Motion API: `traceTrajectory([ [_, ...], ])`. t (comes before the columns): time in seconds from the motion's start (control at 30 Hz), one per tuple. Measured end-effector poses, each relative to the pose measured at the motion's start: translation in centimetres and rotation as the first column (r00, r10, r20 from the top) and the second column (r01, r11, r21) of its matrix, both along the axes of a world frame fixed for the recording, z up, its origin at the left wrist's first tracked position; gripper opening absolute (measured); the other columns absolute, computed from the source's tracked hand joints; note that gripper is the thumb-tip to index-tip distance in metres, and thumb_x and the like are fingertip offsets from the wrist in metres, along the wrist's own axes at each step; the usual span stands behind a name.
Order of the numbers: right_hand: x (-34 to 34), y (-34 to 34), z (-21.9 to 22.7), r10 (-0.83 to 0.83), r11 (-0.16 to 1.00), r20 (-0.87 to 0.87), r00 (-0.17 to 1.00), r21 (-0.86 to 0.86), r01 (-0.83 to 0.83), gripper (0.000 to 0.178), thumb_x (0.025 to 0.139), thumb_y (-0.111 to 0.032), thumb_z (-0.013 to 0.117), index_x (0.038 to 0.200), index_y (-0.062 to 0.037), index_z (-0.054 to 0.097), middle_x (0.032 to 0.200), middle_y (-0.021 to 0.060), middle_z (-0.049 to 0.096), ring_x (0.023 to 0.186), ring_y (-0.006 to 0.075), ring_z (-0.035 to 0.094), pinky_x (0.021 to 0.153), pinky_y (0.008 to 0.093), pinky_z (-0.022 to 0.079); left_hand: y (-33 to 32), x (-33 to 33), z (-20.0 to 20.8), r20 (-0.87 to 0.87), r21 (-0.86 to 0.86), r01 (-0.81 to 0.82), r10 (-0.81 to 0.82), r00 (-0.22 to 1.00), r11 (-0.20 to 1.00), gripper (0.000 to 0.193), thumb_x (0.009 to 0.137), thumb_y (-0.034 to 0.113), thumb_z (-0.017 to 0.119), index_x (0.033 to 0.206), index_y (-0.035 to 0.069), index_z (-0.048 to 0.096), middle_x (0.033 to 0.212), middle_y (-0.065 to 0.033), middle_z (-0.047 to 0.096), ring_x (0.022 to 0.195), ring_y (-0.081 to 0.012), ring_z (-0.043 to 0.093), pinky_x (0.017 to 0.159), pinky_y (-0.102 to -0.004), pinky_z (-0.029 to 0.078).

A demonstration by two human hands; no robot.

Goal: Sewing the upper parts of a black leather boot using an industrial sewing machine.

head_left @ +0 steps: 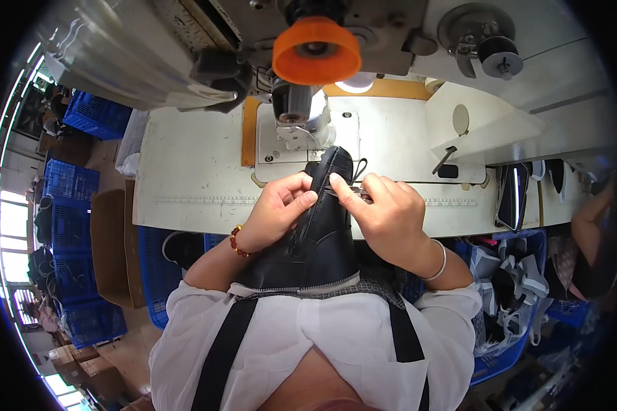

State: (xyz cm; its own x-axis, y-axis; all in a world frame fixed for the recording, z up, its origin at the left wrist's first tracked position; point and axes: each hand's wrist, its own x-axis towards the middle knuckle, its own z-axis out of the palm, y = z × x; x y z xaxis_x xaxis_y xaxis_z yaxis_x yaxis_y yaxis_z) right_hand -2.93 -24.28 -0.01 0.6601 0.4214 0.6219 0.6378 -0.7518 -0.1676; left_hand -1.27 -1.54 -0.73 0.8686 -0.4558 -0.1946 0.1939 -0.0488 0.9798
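Note:
A black leather boot upper [320, 236] lies between my hands, its narrow end pointing at the sewing machine and its wide end against my lap. A light-edged zipper [322, 285] runs along the wide end. My left hand [277, 209] is closed on the upper's left side, thumb and fingers pinching near the seam. From the right, my right hand [387, 212] is closed with its thumb pressed on the upper. Thin dark metal shows between its fingers, and a thin black loop [361, 168] stands just beyond them; I cannot make out the kind of tool.
The sewing machine's needle area [305, 137] is just beyond the upper, under an orange cup-shaped part [316, 51]. A ruler strip [206, 200] runs along the white table [185, 157]. A blue basket [487, 370] of shoe parts stands right; blue crates [72, 240] stack left. Another person's arm [591, 219] shows far right.

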Motion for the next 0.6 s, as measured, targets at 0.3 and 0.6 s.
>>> traceTrajectory([
  [0.3,1.0,0.7,-3.9,0.111,0.953,-0.042,0.993,0.289,-0.094,0.037,0.080,-0.012,0.072,0.117,-0.0163,0.073,0.068,0.0018,0.048,0.056,0.0177,0.054,0.050,0.0322,0.042,0.0,0.2,-0.4,0.011,-0.041,0.031,-0.030,0.999,0.999,0.014,0.104,0.018,0.057,0.098,0.006,0.061,0.073,0.0092,0.054,0.054,0.0026,0.042,0.049,-0.0153,0.034],
  [0.6,0.8,1.9,-6.1,0.232,0.764,-0.134,0.963,0.638,-0.095,0.038,0.082,-0.009,0.076,0.119,-0.0152,0.072,0.067,0.0043,0.052,0.054,0.0200,0.055,0.049,0.0352,0.043,-0.1,0.3,-0.4,-0.017,-0.083,0.035,-0.037,0.999,0.996,0.013,0.104,0.018,0.057,0.097,0.007,0.059,0.073,0.0094,0.052,0.054,0.0027,0.042,0.050,-0.0143,0.033],
])
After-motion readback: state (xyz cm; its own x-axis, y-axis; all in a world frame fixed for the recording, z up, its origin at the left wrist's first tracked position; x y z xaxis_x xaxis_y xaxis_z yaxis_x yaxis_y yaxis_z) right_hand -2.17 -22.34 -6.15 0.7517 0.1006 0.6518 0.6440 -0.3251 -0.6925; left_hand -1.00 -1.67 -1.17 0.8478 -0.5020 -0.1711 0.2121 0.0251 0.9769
